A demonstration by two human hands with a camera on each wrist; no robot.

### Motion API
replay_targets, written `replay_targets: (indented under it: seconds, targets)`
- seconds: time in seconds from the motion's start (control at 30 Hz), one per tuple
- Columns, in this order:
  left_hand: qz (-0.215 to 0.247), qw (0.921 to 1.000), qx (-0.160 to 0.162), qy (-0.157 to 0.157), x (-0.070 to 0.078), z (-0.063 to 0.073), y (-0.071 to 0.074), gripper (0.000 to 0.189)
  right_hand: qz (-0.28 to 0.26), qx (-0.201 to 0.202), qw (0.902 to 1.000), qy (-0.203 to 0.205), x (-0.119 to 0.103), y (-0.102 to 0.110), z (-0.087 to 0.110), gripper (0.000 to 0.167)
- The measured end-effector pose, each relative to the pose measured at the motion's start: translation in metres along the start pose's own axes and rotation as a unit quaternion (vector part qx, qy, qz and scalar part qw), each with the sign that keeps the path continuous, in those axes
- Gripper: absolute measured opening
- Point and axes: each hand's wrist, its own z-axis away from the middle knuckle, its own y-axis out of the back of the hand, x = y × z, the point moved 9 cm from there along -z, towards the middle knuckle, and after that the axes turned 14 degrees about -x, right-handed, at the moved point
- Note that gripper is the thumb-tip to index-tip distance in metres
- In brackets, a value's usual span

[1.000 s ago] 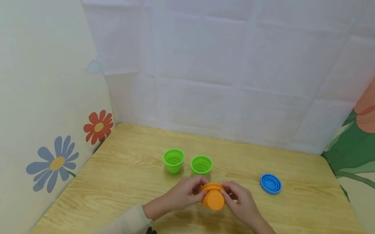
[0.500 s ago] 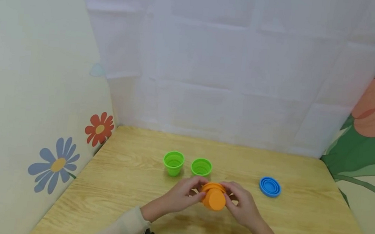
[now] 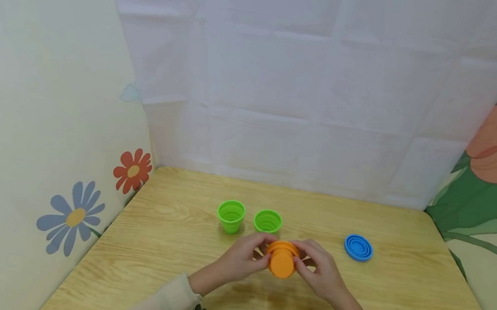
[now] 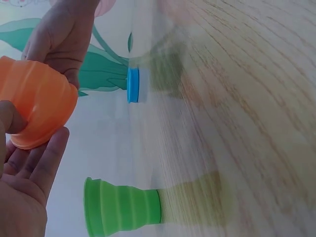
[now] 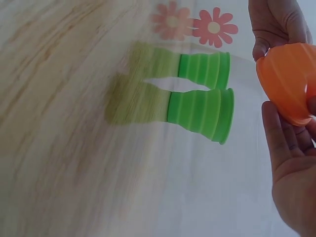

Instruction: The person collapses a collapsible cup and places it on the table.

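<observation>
An orange collapsible cup (image 3: 282,264) is held above the table between both hands, its round base turned toward the head camera. My left hand (image 3: 243,258) pinches its left side, thumb on the wall and fingers behind the rim. On the opposite side my right hand (image 3: 320,270) grips it the same way. Both wrist views show the cup's ridged orange wall (image 4: 42,96) clear of the tabletop. Just beyond the hands stand two green collapsible cups, the left one (image 3: 231,216) and the right one (image 3: 267,221), upright with mouths up.
A blue collapsible cup (image 3: 358,248), folded flat, lies on the wooden table (image 3: 415,291) to the right. A white sheet (image 3: 282,88) hangs along the back edge. Walls with painted flowers (image 3: 75,217) flank the table.
The orange cup's base has tilted slightly and swung a little left, now facing more squarely. Both hands keep their hold in nearly the same place. The head view has shifted slightly.
</observation>
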Motion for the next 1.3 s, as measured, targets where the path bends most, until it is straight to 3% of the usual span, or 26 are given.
replay_targets:
  seconds: [0.27, 0.43, 0.67, 0.87, 1.0, 1.13, 1.3]
  targets:
    - [0.01, 0.9998, -0.016, 0.006, -0.003, 0.002, 0.0, 0.028, -0.026, -0.02, 0.9994, -0.009, 0.005, -0.003, 0.0, 0.033]
    - [0.01, 0.9994, -0.032, 0.007, -0.003, 0.001, -0.001, 0.021, -0.03, -0.053, 0.9981, 0.009, 0.002, -0.004, 0.0, 0.033]
    - [0.014, 0.9956, -0.079, 0.049, -0.011, -0.003, -0.011, 0.021, -0.005, -0.089, 0.9959, 0.019, -0.001, -0.007, -0.003, 0.031]
    - [0.011, 0.9937, -0.086, 0.071, -0.013, -0.004, -0.012, 0.019, 0.008, -0.081, 0.9966, 0.011, 0.0, -0.007, -0.005, 0.024]
    - [0.027, 0.9944, -0.07, 0.075, -0.014, -0.003, -0.01, 0.018, -0.035, -0.087, 0.9953, -0.025, 0.011, -0.008, -0.003, 0.026]
    - [0.044, 0.9953, -0.05, 0.07, -0.014, -0.001, -0.006, 0.017, -0.113, -0.104, 0.9849, -0.08, 0.027, -0.01, 0.001, 0.029]
    - [0.031, 0.9941, -0.065, 0.081, -0.015, -0.001, -0.008, 0.015, -0.135, -0.115, 0.9783, -0.107, 0.031, -0.012, 0.002, 0.028]
